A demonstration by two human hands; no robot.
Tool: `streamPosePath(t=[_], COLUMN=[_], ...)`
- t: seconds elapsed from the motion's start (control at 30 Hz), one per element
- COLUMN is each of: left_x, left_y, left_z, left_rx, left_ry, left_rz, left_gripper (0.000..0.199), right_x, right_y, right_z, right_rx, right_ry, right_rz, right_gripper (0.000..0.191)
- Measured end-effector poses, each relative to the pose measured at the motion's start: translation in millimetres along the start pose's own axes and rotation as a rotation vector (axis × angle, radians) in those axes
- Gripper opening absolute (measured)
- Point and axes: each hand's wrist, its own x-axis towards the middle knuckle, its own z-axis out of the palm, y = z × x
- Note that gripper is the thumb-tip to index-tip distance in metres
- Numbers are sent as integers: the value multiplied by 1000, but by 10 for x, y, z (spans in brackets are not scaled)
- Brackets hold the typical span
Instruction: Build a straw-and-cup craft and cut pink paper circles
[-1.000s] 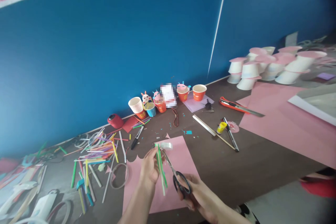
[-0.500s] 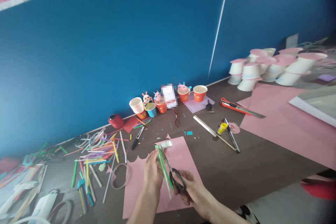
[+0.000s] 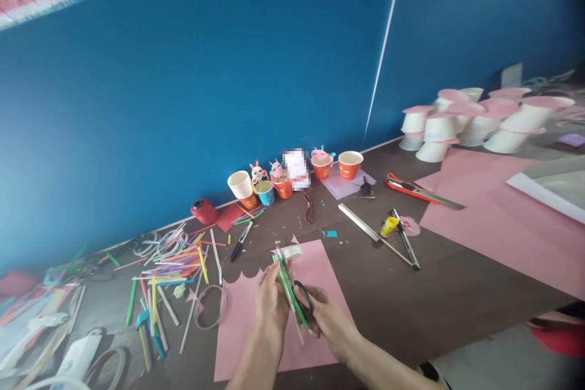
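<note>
My left hand (image 3: pixel 273 295) is closed on green and white drinking straws (image 3: pixel 292 300), which slant down toward me. In my right hand (image 3: pixel 326 317) is a pair of black-handled scissors (image 3: pixel 301 297), fingers through the loops. The scissor blades lie along the upper part of the straws; whether they touch them I cannot tell. Both hands are above a pink paper sheet (image 3: pixel 242 341) with a scalloped upper left edge. A roll of clear tape (image 3: pixel 222 311) rests at the sheet's left edge.
Loose colored straws (image 3: pixel 183 265) lie in a heap at left. Paper cups (image 3: pixel 350 166) with small animal figures stand along the blue wall. A utility knife (image 3: pixel 411 187), a yellow tube (image 3: pixel 389 226) and stacked white cups (image 3: pixel 439 128) are to the right. A marker (image 3: pixel 241 241) lies behind the sheet.
The scissors have moved slightly up and left against the straws, and their handles have turned in my right hand. The whole view has shifted a little downward.
</note>
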Motion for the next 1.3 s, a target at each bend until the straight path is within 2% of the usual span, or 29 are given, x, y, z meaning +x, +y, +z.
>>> streamPosePath(t=[0.27,0.47,0.57,0.67,0.7,0.73,0.8,0.87,0.97,1.03,1.1,1.13,1.2,1.3], left_x=[73,46,-4,-78,-107,-136,-189,-230,-267,-282,-295,-303,-324,-370], left_y=[35,85,125,168,180,191,207,213,205,189,167,155,132,110], left_z=[20,-39,-83,-110,-114,-114,-109,-98,-80,-69,-56,-47,-23,24], left_rx=[-75,-126,-130,-127,-132,-141,-158,-159,-129,-109,-99,-93,-70,-16], left_ry=[51,26,4,3,3,-2,-18,-33,-64,-98,-140,-161,-193,-227], left_rz=[-29,-50,-66,-73,-76,-77,-66,-54,-56,-51,-31,-19,9,73], left_gripper=[15,15,17,20,21,22,23,23,21,19,17,16,14,12], right_x=[83,-20,-119,-239,-273,-299,-317,-294,-234,-214,-221,-231,-250,-248], right_y=[6,-229,-424,-572,-600,-617,-630,-647,-754,-879,-996,-1033,-1044,-926], right_z=[25,-123,-354,-673,-782,-886,-1063,-1189,-1271,-1236,-1102,-997,-729,-318], right_rx=[-62,-239,-499,-976,-1129,-1252,-1443,-1564,-1677,-1708,-1670,-1619,-1388,-1019], right_ry=[3,13,119,278,366,440,554,558,402,298,256,259,216,89], right_rz=[12,-66,-166,-386,-433,-459,-415,-352,-278,-210,-212,-258,-473,-561], right_gripper=[45,40,33,21,17,16,16,12,5,5,4,6,14,21])
